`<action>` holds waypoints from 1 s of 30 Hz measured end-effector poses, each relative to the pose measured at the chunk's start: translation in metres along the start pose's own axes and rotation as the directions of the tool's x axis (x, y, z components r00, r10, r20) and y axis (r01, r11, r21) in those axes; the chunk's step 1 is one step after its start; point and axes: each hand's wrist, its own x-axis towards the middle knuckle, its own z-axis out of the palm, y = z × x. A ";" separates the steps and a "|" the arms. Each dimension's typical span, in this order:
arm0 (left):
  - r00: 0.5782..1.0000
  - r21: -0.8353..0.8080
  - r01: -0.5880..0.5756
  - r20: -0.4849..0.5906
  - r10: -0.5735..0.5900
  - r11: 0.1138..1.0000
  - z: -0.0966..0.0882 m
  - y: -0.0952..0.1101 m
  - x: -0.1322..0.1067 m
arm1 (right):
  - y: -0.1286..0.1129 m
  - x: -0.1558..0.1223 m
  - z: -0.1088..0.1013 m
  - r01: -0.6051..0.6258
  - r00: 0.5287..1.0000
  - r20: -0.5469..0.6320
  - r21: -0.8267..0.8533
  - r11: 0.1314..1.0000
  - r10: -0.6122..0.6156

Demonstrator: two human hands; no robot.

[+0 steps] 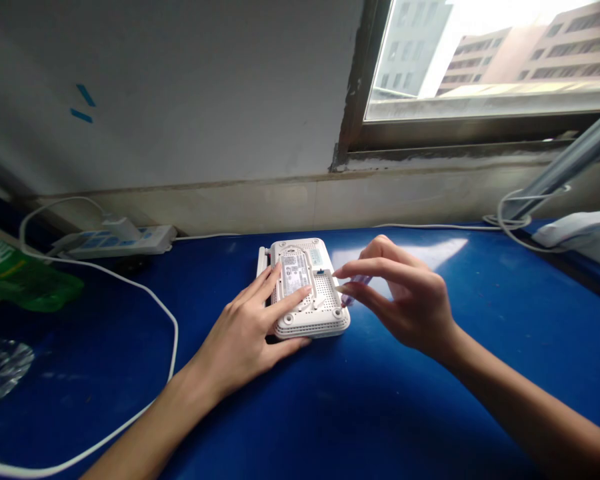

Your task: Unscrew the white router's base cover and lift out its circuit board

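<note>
A white plastic router (325, 310) lies upside down on the blue table, its vented underside and label sticker (295, 275) facing up. My left hand (245, 327) holds it from the left side, with fingers spread across the sticker area. To its right, my right hand (405, 300) pinches a small translucent purple object (355, 291) between fingertips and thumb. That object is mostly hidden by my fingers, so its exact kind is unclear. It sits just off the router's right edge, apparently not touching it.
The blue table (430, 407) meets a wall below a window (495, 53). A white cable (173, 347) curves along the left, near a power strip (113, 241). A green bag (20, 277) and clear plastic (0, 370) lie far left; a white device (580, 233) stands right.
</note>
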 end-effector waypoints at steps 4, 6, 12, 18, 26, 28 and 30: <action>1.000 -0.004 -0.009 -0.018 0.009 1.000 0.001 -0.001 0.000 | 0.001 0.001 -0.002 0.023 0.999 0.044 0.002 1.000 -0.023; 1.000 -0.009 -0.012 -0.022 0.012 1.000 0.002 -0.001 0.000 | 0.000 0.002 -0.002 0.016 0.995 0.093 0.062 0.998 -0.022; 1.000 -0.008 -0.004 -0.009 0.004 1.000 0.001 0.000 0.001 | -0.002 0.002 0.000 0.047 0.997 0.052 0.055 0.997 -0.050; 1.000 -0.012 -0.006 -0.010 0.005 1.000 0.002 -0.001 0.000 | 0.000 0.000 0.000 0.042 0.999 0.008 -0.055 0.998 -0.041; 1.000 -0.003 -0.013 -0.011 0.013 1.000 0.001 0.000 0.001 | 0.000 0.002 0.001 0.080 0.994 0.072 0.049 0.996 -0.083; 1.000 -0.003 -0.014 -0.019 0.014 1.000 0.001 0.000 0.000 | 0.003 0.001 0.001 0.075 0.997 0.032 -0.016 0.997 -0.074; 1.000 -0.004 -0.015 -0.023 0.015 1.000 0.001 0.000 0.000 | 0.006 0.000 0.000 0.077 0.997 0.015 -0.077 0.994 -0.076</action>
